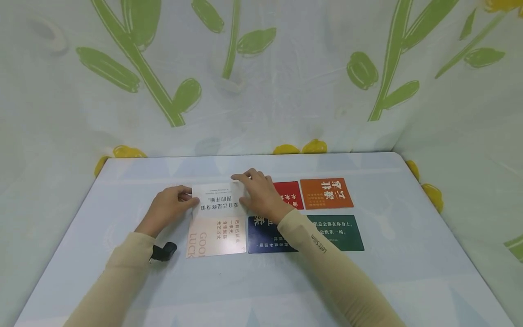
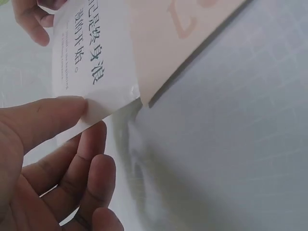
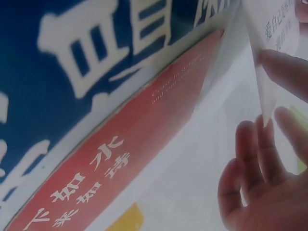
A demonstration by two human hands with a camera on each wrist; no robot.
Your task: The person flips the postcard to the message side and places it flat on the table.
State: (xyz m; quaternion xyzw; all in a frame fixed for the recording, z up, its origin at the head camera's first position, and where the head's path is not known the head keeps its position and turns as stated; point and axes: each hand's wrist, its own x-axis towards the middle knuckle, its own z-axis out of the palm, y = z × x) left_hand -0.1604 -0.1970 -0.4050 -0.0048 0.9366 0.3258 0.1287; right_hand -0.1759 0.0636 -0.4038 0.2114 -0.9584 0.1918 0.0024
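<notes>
A white card with dark printed characters (image 1: 216, 200) is held between both hands above the table. My left hand (image 1: 169, 206) pinches its left edge, thumb on the printed face and fingers beneath, as the left wrist view shows. At the right edge, my right hand (image 1: 263, 195) pinches the same card between thumb and fingers. Its near edge overlaps a pink card with "GOOD LUCK" lettering (image 1: 216, 238). Below the right hand lie a red card (image 1: 291, 195) and a dark blue card (image 1: 263, 245), both partly hidden by the hand and sleeve.
To the right, an orange card (image 1: 327, 193) lies in the far row and a green card (image 1: 339, 234) in the near row. The light blue table (image 1: 220, 290) backs onto a white curtain with green leaf prints (image 1: 286, 100). A black strap piece (image 1: 165, 251) sticks out at the left wrist.
</notes>
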